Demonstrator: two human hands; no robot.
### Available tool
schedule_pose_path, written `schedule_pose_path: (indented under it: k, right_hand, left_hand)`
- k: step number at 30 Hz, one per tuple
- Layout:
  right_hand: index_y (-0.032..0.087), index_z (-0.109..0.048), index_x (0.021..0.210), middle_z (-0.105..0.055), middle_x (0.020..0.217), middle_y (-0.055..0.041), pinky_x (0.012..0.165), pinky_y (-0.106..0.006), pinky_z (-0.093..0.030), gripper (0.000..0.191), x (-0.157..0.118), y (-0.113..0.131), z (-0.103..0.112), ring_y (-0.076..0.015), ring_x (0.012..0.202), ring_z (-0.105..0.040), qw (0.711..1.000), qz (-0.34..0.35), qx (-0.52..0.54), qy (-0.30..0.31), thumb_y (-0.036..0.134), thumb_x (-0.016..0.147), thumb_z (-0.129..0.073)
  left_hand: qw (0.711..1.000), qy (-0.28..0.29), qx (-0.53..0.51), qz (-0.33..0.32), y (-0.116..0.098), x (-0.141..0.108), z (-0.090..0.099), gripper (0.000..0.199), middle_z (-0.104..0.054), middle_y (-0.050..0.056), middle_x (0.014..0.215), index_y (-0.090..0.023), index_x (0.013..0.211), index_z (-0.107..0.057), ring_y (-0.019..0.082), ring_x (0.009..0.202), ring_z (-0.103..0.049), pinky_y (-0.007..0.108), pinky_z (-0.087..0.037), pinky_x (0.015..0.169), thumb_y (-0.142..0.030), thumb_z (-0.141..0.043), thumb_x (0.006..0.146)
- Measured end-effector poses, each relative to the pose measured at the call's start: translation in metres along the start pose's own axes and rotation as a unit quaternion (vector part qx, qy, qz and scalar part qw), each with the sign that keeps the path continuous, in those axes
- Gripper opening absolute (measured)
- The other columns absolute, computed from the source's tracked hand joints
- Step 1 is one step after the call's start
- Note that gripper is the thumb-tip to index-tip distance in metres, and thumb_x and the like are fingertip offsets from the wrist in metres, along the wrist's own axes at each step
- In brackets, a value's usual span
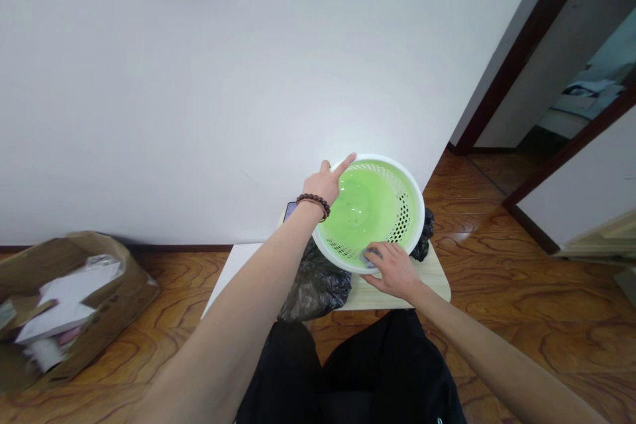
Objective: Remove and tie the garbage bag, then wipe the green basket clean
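A round plastic basket (pixel 358 209), green inside with a white rim and rows of holes, is tilted above a small light wood-patterned table. At its upper left rim, my left hand (pixel 326 182) grips the edge, with the index finger stretched along the rim. A beaded bracelet (pixel 314 199) circles that wrist. My right hand (pixel 395 269) is at the near rim, pressing a small grey wad (pixel 371 257) against the basket's inner wall. Whether the wad is a cloth or a sponge I cannot tell.
Under the basket's left side lies a black plastic bag (pixel 318 285); more black plastic (pixel 424 236) shows at the right. A phone-like object (pixel 290 211) is partly behind my left wrist. The table (pixel 432 281) stands against a white wall. A cardboard box (pixel 119 291) sits on the floor at left.
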State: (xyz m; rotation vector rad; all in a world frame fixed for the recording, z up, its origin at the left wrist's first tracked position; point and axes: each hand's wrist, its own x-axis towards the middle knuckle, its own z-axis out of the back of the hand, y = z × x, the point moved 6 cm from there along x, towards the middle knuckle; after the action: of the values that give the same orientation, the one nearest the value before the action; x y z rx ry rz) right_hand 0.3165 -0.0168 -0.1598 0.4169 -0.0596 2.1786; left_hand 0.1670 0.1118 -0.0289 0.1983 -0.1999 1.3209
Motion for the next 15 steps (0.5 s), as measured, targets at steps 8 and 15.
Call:
schedule_pose_path:
  k: [8,15]
  right_hand:
    - [0.017,-0.056,0.112,-0.058,0.117,-0.0116,0.091,-0.040,-0.032,0.050,-0.0001,0.0005,-0.0024,-0.0253,0.104,-0.052,1.000,0.012,0.027,0.000,0.056,0.082,-0.045]
    - [0.017,-0.056,0.112,-0.060,0.114,-0.0117,0.090,-0.038,-0.033,0.051,0.0012,0.0032,0.0026,-0.0239,0.103,-0.054,1.000,0.012,0.023,-0.002,0.056,0.082,-0.044]
  left_hand:
    - [1.000,0.006,0.007,0.001,-0.0007,-0.0012,0.0010,0.064,-0.044,0.008,0.104,-0.050,0.136,0.005,0.016,0.065,-0.056,0.031,-0.041,0.058,-0.020,-0.024,0.089]
    - [1.000,0.023,0.000,0.015,-0.0018,-0.0031,0.0020,0.063,-0.044,0.009,0.109,-0.048,0.137,0.005,0.016,0.068,-0.055,0.031,-0.041,0.062,-0.019,-0.022,0.089]
